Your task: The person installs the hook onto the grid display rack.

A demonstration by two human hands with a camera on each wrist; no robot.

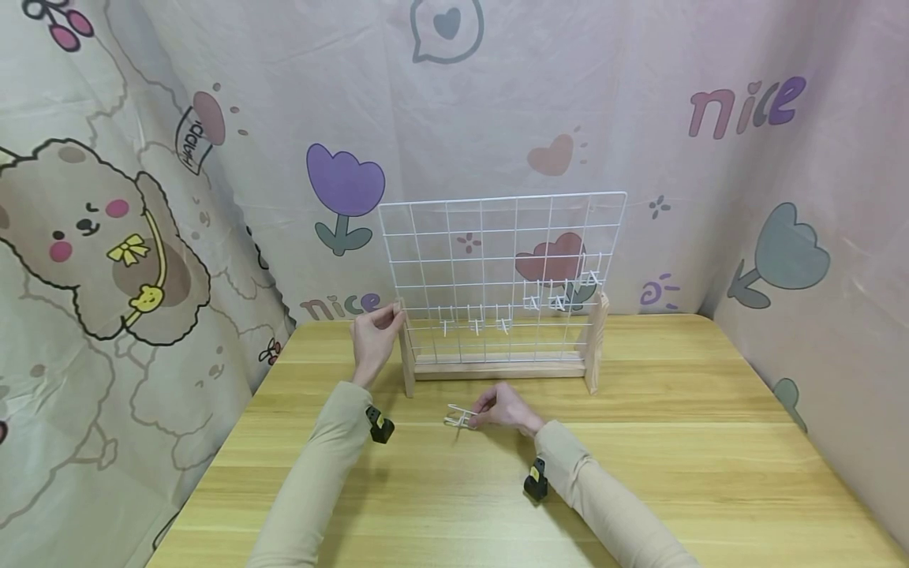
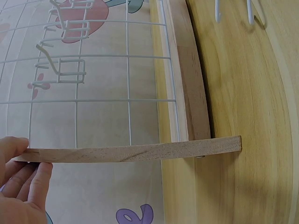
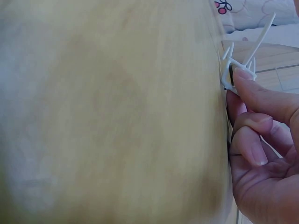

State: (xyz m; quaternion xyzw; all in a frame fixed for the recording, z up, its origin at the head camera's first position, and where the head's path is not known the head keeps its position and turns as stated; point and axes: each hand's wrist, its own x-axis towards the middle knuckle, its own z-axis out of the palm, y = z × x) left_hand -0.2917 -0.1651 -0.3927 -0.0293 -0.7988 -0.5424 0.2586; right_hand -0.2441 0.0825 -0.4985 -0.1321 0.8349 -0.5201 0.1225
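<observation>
A white wire grid panel [image 1: 501,198] stands upright in a wooden stand [image 1: 497,370] near the back of the table. My left hand [image 1: 375,341] pinches the top of the stand's left wooden post [image 2: 140,152] between thumb and fingers. In front of the stand, my right hand [image 1: 507,409] holds a white wire hook [image 3: 260,42] by its frame, low over the table, with the thumb on it and the other fingers curled beneath. Several similar hooks [image 1: 504,324] hang on the grid, in a lower row at the middle and higher toward the right.
The stand and hooks are on a light wooden table [image 1: 440,497]. A printed curtain [image 1: 454,118] hangs close behind the table and along both sides. Black camera mounts sit on both wrists.
</observation>
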